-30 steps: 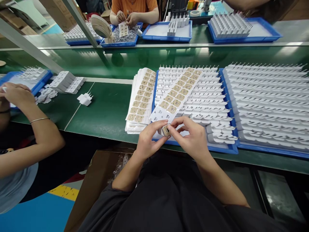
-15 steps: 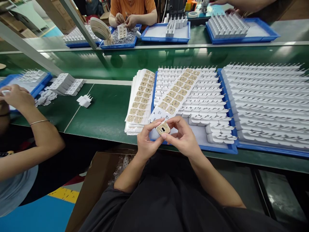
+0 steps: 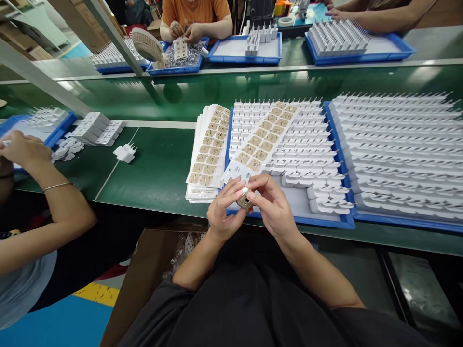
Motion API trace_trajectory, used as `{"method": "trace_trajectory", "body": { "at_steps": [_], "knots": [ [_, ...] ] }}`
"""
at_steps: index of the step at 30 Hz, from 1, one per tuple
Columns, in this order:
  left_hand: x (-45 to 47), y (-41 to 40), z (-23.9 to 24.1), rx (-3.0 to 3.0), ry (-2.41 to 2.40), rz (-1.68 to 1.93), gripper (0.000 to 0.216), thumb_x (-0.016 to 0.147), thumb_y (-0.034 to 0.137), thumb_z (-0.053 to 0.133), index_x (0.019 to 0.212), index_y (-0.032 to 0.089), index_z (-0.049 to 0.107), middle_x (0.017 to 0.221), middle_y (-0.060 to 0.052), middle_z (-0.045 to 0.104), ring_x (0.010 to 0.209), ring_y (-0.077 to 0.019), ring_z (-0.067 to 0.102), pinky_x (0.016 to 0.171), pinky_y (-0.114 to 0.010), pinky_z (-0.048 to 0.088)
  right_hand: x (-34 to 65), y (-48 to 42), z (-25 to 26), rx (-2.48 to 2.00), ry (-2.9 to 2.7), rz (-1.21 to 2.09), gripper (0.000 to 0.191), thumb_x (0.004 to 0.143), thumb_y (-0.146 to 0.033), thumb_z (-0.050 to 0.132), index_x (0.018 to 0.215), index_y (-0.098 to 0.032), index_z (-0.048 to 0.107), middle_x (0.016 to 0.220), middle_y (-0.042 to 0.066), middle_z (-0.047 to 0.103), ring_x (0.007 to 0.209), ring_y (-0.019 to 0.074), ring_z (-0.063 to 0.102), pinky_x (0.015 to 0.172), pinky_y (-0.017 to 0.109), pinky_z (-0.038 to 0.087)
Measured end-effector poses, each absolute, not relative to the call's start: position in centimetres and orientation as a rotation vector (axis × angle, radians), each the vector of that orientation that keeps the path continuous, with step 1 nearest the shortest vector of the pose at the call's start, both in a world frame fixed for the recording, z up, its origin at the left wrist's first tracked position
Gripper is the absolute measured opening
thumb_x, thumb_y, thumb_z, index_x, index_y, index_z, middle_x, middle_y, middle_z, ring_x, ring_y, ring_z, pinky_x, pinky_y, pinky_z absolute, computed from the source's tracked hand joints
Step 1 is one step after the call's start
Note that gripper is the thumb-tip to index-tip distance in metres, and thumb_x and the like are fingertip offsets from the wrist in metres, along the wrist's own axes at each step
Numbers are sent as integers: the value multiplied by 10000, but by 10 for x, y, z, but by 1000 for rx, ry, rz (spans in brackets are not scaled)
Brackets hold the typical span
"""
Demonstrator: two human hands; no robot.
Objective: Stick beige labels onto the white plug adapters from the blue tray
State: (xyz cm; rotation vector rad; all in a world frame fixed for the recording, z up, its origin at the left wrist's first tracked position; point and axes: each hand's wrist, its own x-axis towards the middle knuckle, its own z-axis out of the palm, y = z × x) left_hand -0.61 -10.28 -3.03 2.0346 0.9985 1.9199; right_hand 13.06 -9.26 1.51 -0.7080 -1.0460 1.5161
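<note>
My left hand point(image 3: 226, 209) and my right hand point(image 3: 272, 205) meet over the near edge of the table and pinch one small white charger plug point(image 3: 245, 199) with a tan sticker on its face. Just beyond my fingers a label sheet point(image 3: 261, 140) with tan stickers lies slanted across rows of white plugs in a blue tray point(image 3: 325, 221). A stack of more sticker sheets point(image 3: 210, 149) lies left of that tray.
A second blue tray point(image 3: 408, 224) full of plugs sits at the right. A co-worker's hand and arm point(image 3: 39, 173) work at the left near loose plugs point(image 3: 125, 153). Across the green conveyor point(image 3: 173, 94) other people handle trays. A cardboard box point(image 3: 144, 274) stands below.
The plug's stickered face was turned up toward me half a second ago; now my fingers have closed over it and lowered it slightly toward the tray edge.
</note>
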Motion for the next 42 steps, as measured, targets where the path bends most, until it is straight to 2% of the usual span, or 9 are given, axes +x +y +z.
{"method": "trace_trajectory", "body": {
  "at_steps": [11, 16, 21, 25, 27, 33, 37, 39, 42],
  "knots": [
    [-10, -102, -29, 2104, 1013, 1936, 572, 842, 91, 787, 1332, 278, 558, 1293, -86, 749, 1283, -273, 687, 1092, -530, 586, 131, -93, 15, -716, -1071, 1515, 68, 859, -267, 703, 917, -238, 684, 965, 13, 553, 756, 123, 557, 524, 198, 522],
    [-7, -109, -32, 1763, 1035, 1905, 491, 858, 179, 808, 1284, 273, 583, 1306, -105, 737, 1281, -276, 688, 1108, -518, 581, 134, -93, 15, -697, -1186, 1523, 173, 857, -297, 711, 1024, -252, 693, 1046, 43, 526, 874, 167, 568, 533, 224, 568],
    [-4, -112, -32, 1689, 1028, 1859, 430, 903, 163, 751, 1294, 269, 608, 1338, -109, 724, 1304, -259, 673, 1133, -501, 566, 126, -98, 13, -860, -1282, 1353, 335, 768, -282, 800, 1046, -260, 614, 1076, 31, 521, 868, 148, 556, 573, 212, 537],
    [-6, -110, -32, 1842, 984, 1866, 527, 857, 87, 773, 1321, 273, 605, 1334, -97, 730, 1300, -257, 677, 1145, -509, 554, 129, -93, 18, -893, -1342, 1190, 161, 870, -324, 735, 904, -236, 605, 920, 6, 567, 769, 130, 552, 594, 232, 498],
    [-8, -109, -31, 1896, 983, 1853, 565, 832, 75, 793, 1326, 272, 600, 1328, -103, 733, 1298, -267, 678, 1133, -520, 560, 137, -88, 24, -877, -1443, 1114, 147, 935, -333, 678, 849, -226, 626, 838, 7, 600, 758, 139, 581, 626, 258, 511],
    [-10, -109, -33, 1931, 996, 1829, 582, 818, 90, 811, 1329, 267, 595, 1317, -119, 735, 1269, -272, 696, 1097, -505, 584, 153, -77, 38, -802, -1808, 714, 31, 969, -232, 659, 951, -236, 685, 920, 48, 710, 819, 172, 652, 615, 279, 541],
    [-14, -111, -34, 1848, 1086, 1806, 532, 855, 121, 772, 1339, 246, 588, 1320, -130, 727, 1247, -255, 705, 1081, -462, 587, 152, -83, 28, -722, -1954, 413, 71, 964, -195, 617, 960, -247, 663, 965, 83, 719, 875, 228, 674, 747, 382, 581],
    [-24, -109, -31, 1807, 1233, 1817, 489, 864, 173, 777, 1314, 249, 600, 1298, -118, 729, 1246, -255, 695, 1089, -474, 564, 149, -92, 19, -654, -1972, 403, 82, 959, -183, 606, 982, -251, 647, 1026, 100, 714, 909, 240, 686, 794, 405, 586],
    [-54, -100, -25, 1745, 1560, 1878, 441, 817, 276, 841, 1215, 241, 657, 1247, -100, 714, 1207, -254, 664, 1035, -433, 553, 136, -111, -4, -536, -2004, 734, 81, 986, -176, 572, 1021, -240, 607, 1037, 95, 710, 921, 210, 700, 780, 342, 588]
  ]
}}
